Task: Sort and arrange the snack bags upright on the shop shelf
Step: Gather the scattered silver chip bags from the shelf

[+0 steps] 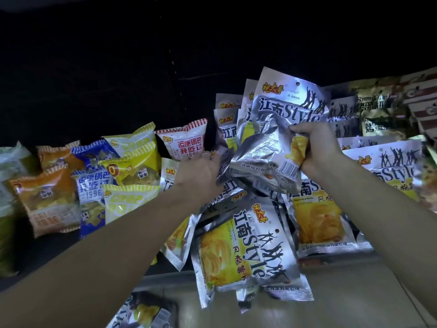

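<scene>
My right hand (pixel 316 147) grips a silver chip bag (pixel 274 129) by its right side and holds it upright above a heap of the same silver bags. My left hand (pixel 201 174) reaches into the silver bags left of it; its fingers are hidden among them, and a ring shows on one finger. More silver bags (pixel 227 119) stand upright behind. One silver bag (pixel 248 252) lies flat and hangs over the shelf's front edge. Another (pixel 321 216) lies to its right.
Orange (pixel 47 200), blue (pixel 91 185), yellow (pixel 132 157) and red-white (pixel 186 143) snack bags fill the shelf's left part. Gold and dark bags (pixel 378 114) stand at the far right. The shelf's pale front edge (pixel 343 280) runs below; another silver bag (pixel 142 311) lies lower down. The background is dark.
</scene>
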`<state>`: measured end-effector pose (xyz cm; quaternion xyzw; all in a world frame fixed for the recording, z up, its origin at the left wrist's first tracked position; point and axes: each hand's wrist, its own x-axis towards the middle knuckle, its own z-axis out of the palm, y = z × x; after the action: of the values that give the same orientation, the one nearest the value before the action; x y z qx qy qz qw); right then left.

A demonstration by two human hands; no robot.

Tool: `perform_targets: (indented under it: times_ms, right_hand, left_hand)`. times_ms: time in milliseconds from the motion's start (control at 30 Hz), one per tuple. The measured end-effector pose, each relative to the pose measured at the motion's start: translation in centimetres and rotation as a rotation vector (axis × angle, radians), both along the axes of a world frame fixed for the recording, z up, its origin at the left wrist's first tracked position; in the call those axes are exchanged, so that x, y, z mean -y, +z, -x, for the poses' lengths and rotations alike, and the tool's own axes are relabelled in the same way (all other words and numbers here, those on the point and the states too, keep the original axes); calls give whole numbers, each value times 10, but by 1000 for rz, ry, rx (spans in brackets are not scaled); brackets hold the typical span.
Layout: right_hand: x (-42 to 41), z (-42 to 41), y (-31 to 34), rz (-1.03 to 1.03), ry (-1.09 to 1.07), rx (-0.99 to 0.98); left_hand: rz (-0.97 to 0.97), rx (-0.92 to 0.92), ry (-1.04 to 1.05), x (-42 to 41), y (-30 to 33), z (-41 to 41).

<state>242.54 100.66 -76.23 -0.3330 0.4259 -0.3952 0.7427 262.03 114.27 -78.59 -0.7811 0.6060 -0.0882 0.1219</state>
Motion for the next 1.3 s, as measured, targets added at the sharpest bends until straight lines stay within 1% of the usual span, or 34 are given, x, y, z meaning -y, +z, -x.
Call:
perform_targets:
  times_ms: [100, 200, 267, 300, 367, 433, 500, 567, 600, 633, 700, 833, 867, 900, 933, 1000, 1167, 1233, 1300]
  right_hand:
    - [1, -1, -2, 10, 1, -19]
    - [1, -2, -3, 16, -6, -28]
    - [1, -2, -2, 26, -11, -30]
    - [1, -2, -2, 30, -14, -26]
    - [2, -2, 0, 32, -15, -11]
    - [3, -2, 1, 38, -26, -39]
    - [3, -1, 4, 64, -33, -121]
    - [3, 0, 6, 73, -28, -149]
    - [3, 2, 7, 76, -24, -153]
    - [3, 4, 7, 80, -24, -165]
    - [5, 9, 9, 82, -47, -169]
    - [10, 21, 10, 64, -93, -88]
    - [11, 24, 11, 58, -102, -64]
    - [10, 27, 11, 45, -107, -45]
    - [10, 29, 12, 33, -112, -27]
    - [10, 32, 13, 1, -113, 23]
    - [8, 36, 16, -19, -113, 88]
    - [8, 37, 15, -21, -98, 87]
    - [9, 38, 15, -21, -91, 92]
  left_hand:
    - [-5, 150, 12, 4, -2, 4]
    - [-22, 145, 7, 3, 4, 4]
    - [20, 145, -37, -2, 9, -3]
    - [54, 164, -88, -6, 10, -8]
    - [133, 263, -238, -15, 10, -19]
    - [147, 332, -414, -22, 10, -22]
    - [63, 399, -537, -25, 10, -15]
    - [-87, 477, -594, -21, 7, -4]
    - [-163, 470, -599, -18, 4, 0]
    - [-214, 416, -608, -16, 2, 3]
    - [-242, 195, -603, -16, 0, 10]
    - [-322, -314, -508, -19, 0, 39]
    - [-352, -406, -491, -19, 1, 48]
    - [-382, -451, -491, -16, 0, 55]
    - [-414, -460, -501, -13, -3, 61]
    - [-466, -417, -546, -6, -12, 70]
    - [-424, -229, -714, 2, -42, 80]
    - [-429, -157, -800, 3, -46, 87]
    - [-432, -77, -830, 4, -47, 95]
